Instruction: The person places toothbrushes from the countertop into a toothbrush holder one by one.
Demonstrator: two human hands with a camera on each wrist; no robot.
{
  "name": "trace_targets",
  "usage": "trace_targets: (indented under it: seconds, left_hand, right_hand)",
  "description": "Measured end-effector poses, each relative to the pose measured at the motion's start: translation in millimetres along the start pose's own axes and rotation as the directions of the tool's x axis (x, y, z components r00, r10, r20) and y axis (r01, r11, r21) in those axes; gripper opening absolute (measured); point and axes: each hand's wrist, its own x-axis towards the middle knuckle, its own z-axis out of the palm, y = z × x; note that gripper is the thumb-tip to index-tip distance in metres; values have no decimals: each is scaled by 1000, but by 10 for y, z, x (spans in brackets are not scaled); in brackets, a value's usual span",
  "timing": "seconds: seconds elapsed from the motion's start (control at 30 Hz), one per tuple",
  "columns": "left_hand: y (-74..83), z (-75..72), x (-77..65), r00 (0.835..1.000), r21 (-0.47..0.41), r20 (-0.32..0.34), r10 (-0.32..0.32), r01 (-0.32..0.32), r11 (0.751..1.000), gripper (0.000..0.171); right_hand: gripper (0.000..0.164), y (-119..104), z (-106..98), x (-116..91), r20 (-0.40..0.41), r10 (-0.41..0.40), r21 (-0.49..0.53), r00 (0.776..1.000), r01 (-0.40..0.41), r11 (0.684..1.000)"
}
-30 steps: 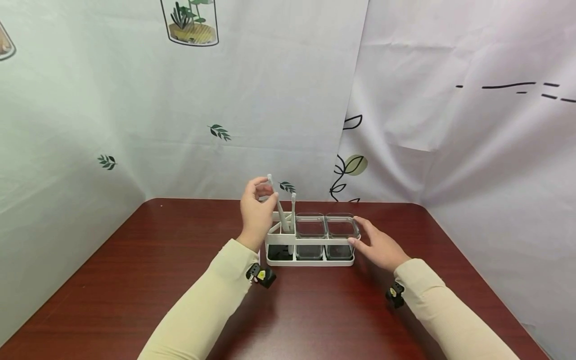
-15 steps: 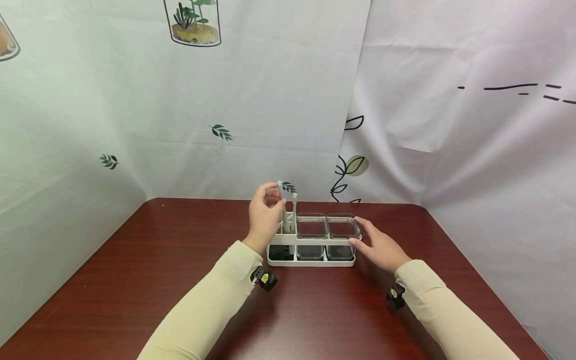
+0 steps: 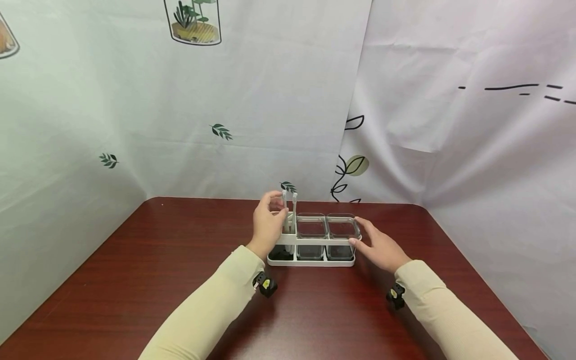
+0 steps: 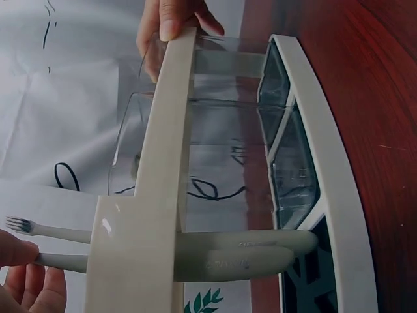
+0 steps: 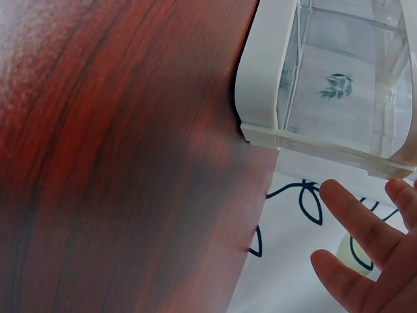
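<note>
the left hand (image 3: 267,225) pinches one of two toothbrushes (image 4: 234,264), both upright in the left section of one white rack (image 3: 310,240). the right hand (image 3: 380,247) grips the rack's right end, beside two clear cups (image 3: 310,252)

Clearance around the white rack (image 3: 321,240), head view, 12 o'clock pointing away from the person. Open: tabletop (image 3: 324,310) at 6, between the left sleeve (image 3: 216,300) at 8 and right sleeve (image 3: 445,305) at 4. Obstructed: between 9 and 10 by the left hand (image 3: 267,223), at 3 by the right hand (image 3: 379,246); one toothbrush (image 3: 294,206) stands just beside the pinched toothbrush (image 3: 285,202), towards 3
</note>
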Motion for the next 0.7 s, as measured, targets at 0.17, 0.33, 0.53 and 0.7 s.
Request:
trace_targets:
  seconds: [0.17, 0.33, 0.53, 0.7]
  left_hand:
    - [-10, 3, -22, 1000, 27, 5, -9, 9, 1000, 35]
    - [-27, 9, -29, 1000, 39, 0, -7, 7, 999, 34]
    - [-71, 22, -22, 1000, 62, -14, 21, -20, 998, 33]
    - [-78, 22, -23, 1000, 70, -14, 25, -24, 997, 33]
  right_hand:
    - [73, 5, 5, 1, 0, -2, 1, 1000, 2, 1000]
    - [73, 10, 12, 4, -5, -4, 1, 1000, 4, 1000]
    - [73, 17, 17, 6, -8, -3, 3, 1000, 3, 1000]
    - [73, 20, 16, 7, -11, -1, 4, 1000, 1, 1000]
